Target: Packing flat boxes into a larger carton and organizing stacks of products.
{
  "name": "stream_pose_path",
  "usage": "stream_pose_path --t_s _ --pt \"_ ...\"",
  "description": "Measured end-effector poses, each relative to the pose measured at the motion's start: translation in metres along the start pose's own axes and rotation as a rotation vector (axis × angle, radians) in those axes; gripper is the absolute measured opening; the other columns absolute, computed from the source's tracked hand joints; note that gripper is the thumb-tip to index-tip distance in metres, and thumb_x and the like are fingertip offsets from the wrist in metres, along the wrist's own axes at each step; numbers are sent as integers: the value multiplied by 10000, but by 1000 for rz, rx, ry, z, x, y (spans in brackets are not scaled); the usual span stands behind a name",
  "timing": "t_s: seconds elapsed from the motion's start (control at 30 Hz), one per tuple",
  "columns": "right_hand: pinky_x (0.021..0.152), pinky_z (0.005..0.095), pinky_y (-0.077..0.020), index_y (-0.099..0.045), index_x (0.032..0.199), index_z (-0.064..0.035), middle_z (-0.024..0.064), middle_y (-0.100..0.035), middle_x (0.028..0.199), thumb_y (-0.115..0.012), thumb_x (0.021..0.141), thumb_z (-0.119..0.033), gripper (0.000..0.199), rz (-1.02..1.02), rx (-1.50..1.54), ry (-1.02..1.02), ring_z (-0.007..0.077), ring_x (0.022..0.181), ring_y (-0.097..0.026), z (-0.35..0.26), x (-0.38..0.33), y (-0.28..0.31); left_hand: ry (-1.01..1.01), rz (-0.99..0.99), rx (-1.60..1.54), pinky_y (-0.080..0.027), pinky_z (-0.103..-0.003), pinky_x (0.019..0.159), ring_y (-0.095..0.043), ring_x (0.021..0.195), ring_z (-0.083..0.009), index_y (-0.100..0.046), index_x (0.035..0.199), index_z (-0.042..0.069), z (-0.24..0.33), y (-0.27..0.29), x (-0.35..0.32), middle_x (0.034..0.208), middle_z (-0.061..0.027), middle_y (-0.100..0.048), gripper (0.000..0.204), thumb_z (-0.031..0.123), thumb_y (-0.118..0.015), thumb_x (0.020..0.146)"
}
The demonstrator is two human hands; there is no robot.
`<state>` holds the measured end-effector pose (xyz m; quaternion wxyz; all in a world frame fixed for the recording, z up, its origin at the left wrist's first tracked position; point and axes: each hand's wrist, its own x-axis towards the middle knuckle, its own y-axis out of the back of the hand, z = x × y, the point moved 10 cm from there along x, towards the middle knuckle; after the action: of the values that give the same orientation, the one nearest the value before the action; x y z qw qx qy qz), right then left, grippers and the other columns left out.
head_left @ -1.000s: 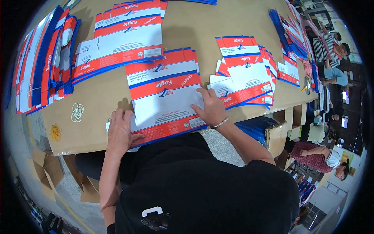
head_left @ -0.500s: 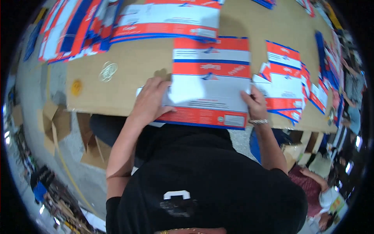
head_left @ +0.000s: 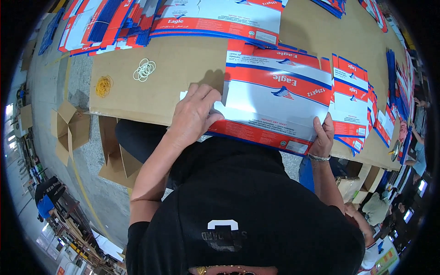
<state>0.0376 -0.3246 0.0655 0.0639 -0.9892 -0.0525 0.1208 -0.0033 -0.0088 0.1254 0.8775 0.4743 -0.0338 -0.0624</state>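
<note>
A flat, unfolded carton blank [head_left: 275,98] in white, red and blue lies on the cardboard-covered table [head_left: 174,68] in front of me, its near edge hanging over the table's edge. My left hand [head_left: 192,114] presses on and grips its near left corner. At the near right corner, my right hand [head_left: 323,135] pinches the edge; a bracelet is on that wrist. More blanks of the same kind lie under it.
Stacks of the same carton blanks lie at the far left [head_left: 105,18], far middle [head_left: 220,18] and right [head_left: 353,101]. Loose white rubber bands [head_left: 144,69] and yellow ones [head_left: 104,85] sit on the table's left part. Open cardboard boxes [head_left: 71,128] stand on the floor. Other people are at the right [head_left: 415,151].
The view has swung and the carton blank now sits nearer to me. Both hands moved from pressing on its top to holding its near corners.
</note>
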Motion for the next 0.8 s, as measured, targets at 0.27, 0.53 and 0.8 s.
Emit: stream_pose_path --t_s 0.27,0.53,0.8 --pt "904 297 -407 -527 1205 14 83 -619 1100 -569 922 -152 331 32 -64 80 134 1001 -556 -6 -1 2 -76 109 24 -473 -379 760 -542 892 -270 -574 900 84 1 4 -7 954 -56 -580 327 98 -782 649" --pt "863 299 -404 -536 1155 23 101 -614 1037 -553 933 -164 291 53 -276 289 143 955 -547 -32 -18 -9 -139 -22 97 -408 -384 788 -526 864 -237 -598 887 96 4 0 -7 907 -41 -575 287 120 -772 659" --pt "820 288 -409 -531 1129 18 104 -621 1005 -539 946 -149 248 24 -410 350 138 929 -546 -37 -15 -11 -98 -127 -44 -416 -383 784 -565 843 -259 -600 810 96 5 -12 -9 824 -77 -599 204 30 -751 690"
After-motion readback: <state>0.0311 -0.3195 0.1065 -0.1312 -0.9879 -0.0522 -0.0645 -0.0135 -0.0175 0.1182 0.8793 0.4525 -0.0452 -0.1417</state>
